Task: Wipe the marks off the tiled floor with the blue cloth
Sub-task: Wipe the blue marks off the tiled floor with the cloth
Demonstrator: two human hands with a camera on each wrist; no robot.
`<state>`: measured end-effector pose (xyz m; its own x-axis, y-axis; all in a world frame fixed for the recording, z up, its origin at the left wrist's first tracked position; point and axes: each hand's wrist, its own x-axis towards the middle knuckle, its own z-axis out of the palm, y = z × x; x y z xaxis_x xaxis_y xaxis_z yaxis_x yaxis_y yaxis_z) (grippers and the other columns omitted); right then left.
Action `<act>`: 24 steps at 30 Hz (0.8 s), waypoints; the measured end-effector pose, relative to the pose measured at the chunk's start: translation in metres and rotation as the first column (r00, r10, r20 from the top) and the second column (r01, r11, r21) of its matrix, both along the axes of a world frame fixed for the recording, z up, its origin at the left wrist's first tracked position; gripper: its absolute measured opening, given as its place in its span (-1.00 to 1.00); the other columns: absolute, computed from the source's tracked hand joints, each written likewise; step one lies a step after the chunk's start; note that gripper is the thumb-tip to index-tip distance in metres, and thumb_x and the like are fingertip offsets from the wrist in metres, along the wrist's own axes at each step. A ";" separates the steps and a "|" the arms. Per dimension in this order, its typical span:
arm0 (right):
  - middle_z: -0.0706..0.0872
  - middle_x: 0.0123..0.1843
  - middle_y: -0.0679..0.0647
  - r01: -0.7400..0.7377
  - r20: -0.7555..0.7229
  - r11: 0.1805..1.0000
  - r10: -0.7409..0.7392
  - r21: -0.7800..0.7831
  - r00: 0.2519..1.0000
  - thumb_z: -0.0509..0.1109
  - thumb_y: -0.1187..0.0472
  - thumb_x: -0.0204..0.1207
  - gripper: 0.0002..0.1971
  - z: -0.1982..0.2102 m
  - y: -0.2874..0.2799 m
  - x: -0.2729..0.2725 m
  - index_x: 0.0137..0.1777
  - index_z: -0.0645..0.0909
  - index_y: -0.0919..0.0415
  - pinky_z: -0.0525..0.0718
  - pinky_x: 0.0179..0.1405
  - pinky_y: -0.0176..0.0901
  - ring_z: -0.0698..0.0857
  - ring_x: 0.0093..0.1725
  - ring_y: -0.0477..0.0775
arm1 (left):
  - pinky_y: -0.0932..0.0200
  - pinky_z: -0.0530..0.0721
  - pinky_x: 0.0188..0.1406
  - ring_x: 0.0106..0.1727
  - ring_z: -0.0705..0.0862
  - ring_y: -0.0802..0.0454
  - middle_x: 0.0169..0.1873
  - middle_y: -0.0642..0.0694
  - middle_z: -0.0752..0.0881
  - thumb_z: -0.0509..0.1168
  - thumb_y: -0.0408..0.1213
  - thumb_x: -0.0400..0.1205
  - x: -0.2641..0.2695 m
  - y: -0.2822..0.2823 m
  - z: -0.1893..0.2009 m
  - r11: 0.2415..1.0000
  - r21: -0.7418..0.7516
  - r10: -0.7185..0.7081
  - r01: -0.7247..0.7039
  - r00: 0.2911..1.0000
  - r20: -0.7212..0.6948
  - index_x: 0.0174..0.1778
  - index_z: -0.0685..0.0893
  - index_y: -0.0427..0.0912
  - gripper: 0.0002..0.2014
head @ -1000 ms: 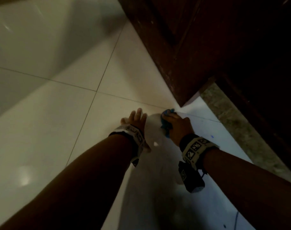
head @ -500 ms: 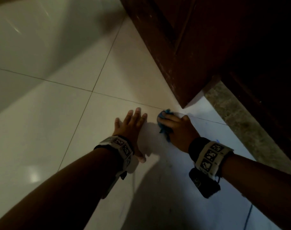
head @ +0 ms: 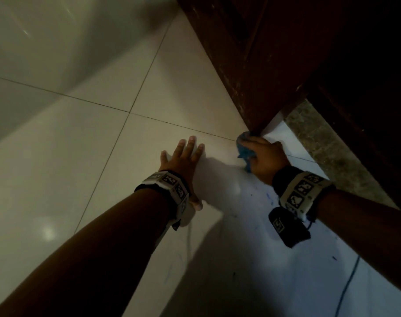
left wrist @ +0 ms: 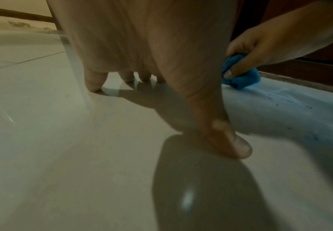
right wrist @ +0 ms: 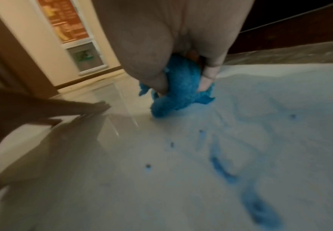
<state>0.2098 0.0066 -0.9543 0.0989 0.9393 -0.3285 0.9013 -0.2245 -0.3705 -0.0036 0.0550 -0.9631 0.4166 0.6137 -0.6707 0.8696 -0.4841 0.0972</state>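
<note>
My right hand grips a bunched blue cloth and presses it onto the pale tiled floor right at the corner of a dark wooden door. The cloth shows under the thumb and a finger in the right wrist view, and beside my left thumb as the cloth in the left wrist view. Blue marks and dots smear the tile behind the cloth; faint blue marks lie near my right wrist. My left hand rests flat on the floor, fingers spread, left of the cloth.
The dark wooden door stands close above the cloth. A grey stone threshold strip runs along the right of the floor. A thin blue line lies on the tile at lower right. Dark grout lines cross the floor to the left.
My right hand has pushed the cloth forward and right, up to the door corner. My left hand has stayed flat on the floor. The view has shifted closer.
</note>
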 end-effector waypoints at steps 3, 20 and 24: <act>0.29 0.61 0.11 -0.144 0.019 0.989 0.143 0.043 0.990 0.20 0.26 0.57 -0.47 -0.005 -0.007 -0.028 0.56 0.31 0.09 0.07 0.38 -0.10 0.27 0.56 0.21 | -0.41 -0.06 0.58 0.67 -0.35 -0.14 0.62 -0.06 -0.48 0.61 0.30 0.11 0.001 0.000 0.001 1.000 0.000 -0.005 0.005 1.000 -0.020 0.63 -0.46 0.01 0.52; 0.37 0.57 0.12 -0.133 -0.067 0.985 0.141 0.112 0.988 0.32 0.44 0.48 -0.44 -0.009 -0.028 0.014 0.49 0.42 0.13 0.13 0.40 -0.09 0.33 0.53 0.10 | -0.42 -0.03 0.56 0.67 -0.34 -0.14 0.63 -0.05 -0.47 0.63 0.28 0.09 -0.001 0.000 0.003 1.000 0.005 -0.012 0.012 1.000 -0.007 0.63 -0.44 0.02 0.53; 0.28 0.62 0.06 0.046 0.016 0.995 -0.047 0.087 0.999 0.19 0.41 0.56 -0.43 -0.007 -0.022 0.029 0.57 0.30 0.07 0.05 0.49 -0.05 0.25 0.59 0.05 | -0.43 -0.04 0.56 0.67 -0.34 -0.13 0.63 -0.03 -0.47 0.63 0.26 0.10 -0.001 0.000 0.004 1.000 -0.003 -0.009 0.009 1.000 0.002 0.64 -0.44 0.02 0.52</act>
<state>0.2386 -0.0151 -0.9618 0.1482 0.9585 -0.2436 0.8972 -0.2340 -0.3746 -0.0047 0.0549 -0.9594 0.4234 0.6077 -0.6719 0.8650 -0.4917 0.1003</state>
